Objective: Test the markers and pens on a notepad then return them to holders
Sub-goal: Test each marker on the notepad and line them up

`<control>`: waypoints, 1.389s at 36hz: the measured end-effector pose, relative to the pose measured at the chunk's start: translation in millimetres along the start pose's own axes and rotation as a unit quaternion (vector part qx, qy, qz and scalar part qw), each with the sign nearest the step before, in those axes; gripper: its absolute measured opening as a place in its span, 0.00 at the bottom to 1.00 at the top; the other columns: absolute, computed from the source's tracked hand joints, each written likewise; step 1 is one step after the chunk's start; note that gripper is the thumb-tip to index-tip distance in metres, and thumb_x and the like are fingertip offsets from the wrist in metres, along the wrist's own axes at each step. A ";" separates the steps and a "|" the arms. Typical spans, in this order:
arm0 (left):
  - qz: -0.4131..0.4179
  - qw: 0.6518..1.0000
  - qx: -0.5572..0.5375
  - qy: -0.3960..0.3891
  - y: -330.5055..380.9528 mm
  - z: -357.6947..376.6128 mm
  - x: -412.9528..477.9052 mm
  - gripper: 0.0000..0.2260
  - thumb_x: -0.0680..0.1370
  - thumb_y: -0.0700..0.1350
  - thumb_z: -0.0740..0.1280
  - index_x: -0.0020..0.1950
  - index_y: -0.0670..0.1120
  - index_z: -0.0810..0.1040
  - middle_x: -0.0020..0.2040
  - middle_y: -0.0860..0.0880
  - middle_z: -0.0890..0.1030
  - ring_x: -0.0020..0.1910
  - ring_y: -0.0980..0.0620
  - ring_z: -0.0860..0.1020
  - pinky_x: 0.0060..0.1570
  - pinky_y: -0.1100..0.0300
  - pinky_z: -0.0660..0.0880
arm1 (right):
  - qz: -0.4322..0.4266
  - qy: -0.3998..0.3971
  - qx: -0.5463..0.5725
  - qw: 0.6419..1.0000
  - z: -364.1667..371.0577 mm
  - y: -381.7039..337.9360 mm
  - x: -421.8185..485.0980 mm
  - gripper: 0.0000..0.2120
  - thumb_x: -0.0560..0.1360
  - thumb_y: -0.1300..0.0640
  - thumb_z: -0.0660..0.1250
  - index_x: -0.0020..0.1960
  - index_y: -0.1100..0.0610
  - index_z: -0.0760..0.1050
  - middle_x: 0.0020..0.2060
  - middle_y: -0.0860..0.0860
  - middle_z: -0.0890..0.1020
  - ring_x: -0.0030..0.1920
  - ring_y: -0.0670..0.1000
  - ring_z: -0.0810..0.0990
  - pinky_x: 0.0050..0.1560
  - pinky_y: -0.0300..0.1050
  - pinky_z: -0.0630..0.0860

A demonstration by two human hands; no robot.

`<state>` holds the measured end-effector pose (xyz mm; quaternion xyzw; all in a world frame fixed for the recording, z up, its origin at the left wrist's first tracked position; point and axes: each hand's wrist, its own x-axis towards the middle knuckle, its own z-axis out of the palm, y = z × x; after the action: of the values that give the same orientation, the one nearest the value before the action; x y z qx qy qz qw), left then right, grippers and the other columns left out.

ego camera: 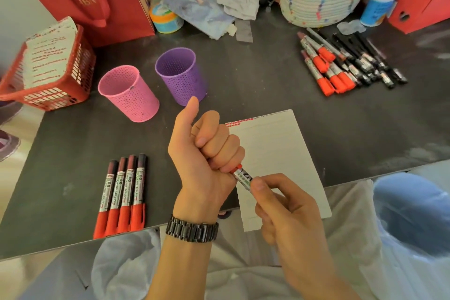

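Where your hands meet: the marker (243, 176) is held in the air over the near end of the notepad (275, 143), just above the table's near edge.
Right hand (289, 209): your thumb and fingertips pinch the labelled barrel, on the near side.
Left hand (204, 151): your fingers are curled in a fist around the red cap end, thumb sticking up. The cap is hidden, so you cannot tell if it is seated or loose.
Marker handling: judge it light, rigid plastic with a smooth, slightly slick label. Take the barrel mid-length and pull straight along its axis. A snug cap may release with a jerk.
Notepad: it is thin and light, and its near end appears to reach past the table (255, 75) edge. It will likely slide under the tip, so steady it with your free hand.
Row of four markers (121, 192): they lie side by side, near left, red caps toward you.
Pink holder (129, 92): it stands upright, mid left, and nothing shows in it.
Purple holder (181, 75): it stands just right of the pink one. Both look like light perforated plastic and could tip, so drop markers in gently.
Pile of markers and pens (345, 61): it lies far right, well apart from the holders.
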<state>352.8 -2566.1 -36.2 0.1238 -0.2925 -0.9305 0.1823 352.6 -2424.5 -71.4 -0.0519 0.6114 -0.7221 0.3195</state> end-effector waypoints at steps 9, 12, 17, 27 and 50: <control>0.008 0.999 -0.015 -0.042 17.0 12.5 0.9 0.24 0.76 0.59 0.62 0.25 0.52 0.58 0.20 0.55 0.54 0.18 0.55 0.51 0.20 0.66 0.49 | 0.118 -0.076 0.079 0.987 -5.1 -20.3 14.7 0.18 0.61 0.43 0.74 0.40 0.57 0.83 0.23 0.50 0.65 0.20 0.45 0.58 0.19 0.33 0.58; 0.033 0.999 -0.010 -0.035 22.7 15.4 2.0 0.24 0.76 0.58 0.62 0.25 0.52 0.58 0.20 0.55 0.54 0.18 0.56 0.52 0.20 0.66 0.49 | 0.146 -0.102 0.077 0.981 -4.0 -29.6 21.4 0.20 0.59 0.42 0.74 0.41 0.58 0.84 0.23 0.51 0.65 0.20 0.45 0.58 0.19 0.34 0.58; 0.090 0.995 0.046 0.000 29.8 9.4 -1.7 0.22 0.80 0.54 0.60 0.26 0.49 0.63 0.21 0.54 0.57 0.19 0.56 0.55 0.20 0.62 0.53 | 0.111 -0.121 -0.015 0.986 3.8 -36.3 34.0 0.20 0.58 0.37 0.72 0.40 0.51 0.84 0.25 0.53 0.71 0.21 0.45 0.62 0.21 0.35 0.61; 0.153 0.841 0.500 0.141 33.8 -52.5 -71.3 0.13 0.81 0.44 0.62 0.61 0.57 0.80 0.52 0.49 0.83 0.48 0.51 0.82 0.49 0.59 0.77 | -0.093 -0.233 -0.266 0.931 21.1 -57.9 81.8 0.03 0.72 0.49 0.73 0.45 0.46 0.84 0.38 0.44 0.85 0.39 0.43 0.83 0.33 0.31 0.76; 0.021 0.446 0.824 0.348 167.8 -225.6 -70.5 0.27 0.80 0.65 0.54 0.78 0.57 0.62 0.79 0.49 0.61 0.78 0.48 0.56 0.76 0.45 0.54 | -0.063 -0.209 -0.383 0.898 131.3 33.1 120.2 0.23 0.72 0.51 0.77 0.65 0.47 0.77 0.51 0.42 0.84 0.50 0.45 0.84 0.55 0.48 0.82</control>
<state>537.2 -2777.6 -108.6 0.5228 -0.8369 -0.1269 0.1008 331.9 -2600.8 -107.2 -0.3583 0.7553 -0.4237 0.3487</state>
